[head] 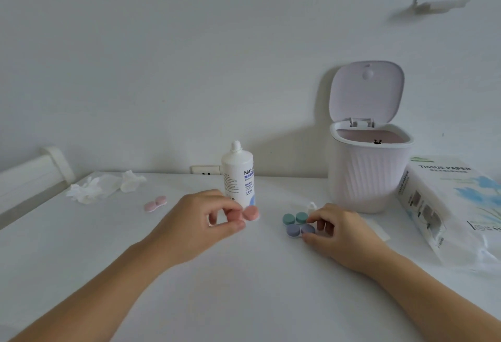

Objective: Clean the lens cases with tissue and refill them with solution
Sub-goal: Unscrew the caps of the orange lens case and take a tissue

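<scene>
A salmon-pink lens case (248,213) lies on the white table in front of the white solution bottle (238,176). My left hand (202,219) pinches its left cap between thumb and fingers. To the right lie a teal lens case (294,218) and, just in front of it, a purple lens case (297,230). My right hand (344,229) pinches the purple case's right cap. A pale pink lens case (155,203) rests alone at the left. Crumpled tissues (105,185) lie at the back left. The bottle's small white cap (311,206) stands behind my right hand.
A white ribbed bin (363,176) with its lid flipped up stands at the back right. A pack of tissue paper (450,206) lies at the right edge. A flat tissue sheet (379,230) lies under my right hand. A wall socket (206,170) sits behind the bottle.
</scene>
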Available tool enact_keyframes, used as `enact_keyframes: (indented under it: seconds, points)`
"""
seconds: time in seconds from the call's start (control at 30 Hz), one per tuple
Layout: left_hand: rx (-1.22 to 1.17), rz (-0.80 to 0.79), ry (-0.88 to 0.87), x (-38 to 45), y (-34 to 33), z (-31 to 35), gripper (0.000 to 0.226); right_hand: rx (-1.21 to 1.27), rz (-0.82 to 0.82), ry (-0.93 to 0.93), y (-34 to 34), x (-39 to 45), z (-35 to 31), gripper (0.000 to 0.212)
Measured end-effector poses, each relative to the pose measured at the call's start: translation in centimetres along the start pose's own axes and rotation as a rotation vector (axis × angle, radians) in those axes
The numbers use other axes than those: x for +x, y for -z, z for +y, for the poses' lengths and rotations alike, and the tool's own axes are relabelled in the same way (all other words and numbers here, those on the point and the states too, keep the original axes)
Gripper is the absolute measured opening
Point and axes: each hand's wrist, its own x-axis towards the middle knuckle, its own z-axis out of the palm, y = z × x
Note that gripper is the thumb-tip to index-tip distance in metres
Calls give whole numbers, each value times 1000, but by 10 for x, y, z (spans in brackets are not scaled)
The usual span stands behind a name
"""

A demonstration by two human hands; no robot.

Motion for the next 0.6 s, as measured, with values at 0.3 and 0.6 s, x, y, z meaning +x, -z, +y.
enact_keyframes:
  seconds: [0.3,0.6]
  points:
    - [-68,-213,-116,32,-64,21,26,254,-123,121,26,-6,-15,30]
    - [-186,-270,-159,30,-92,13,35,29,-195,150,16,-4,-15,25]
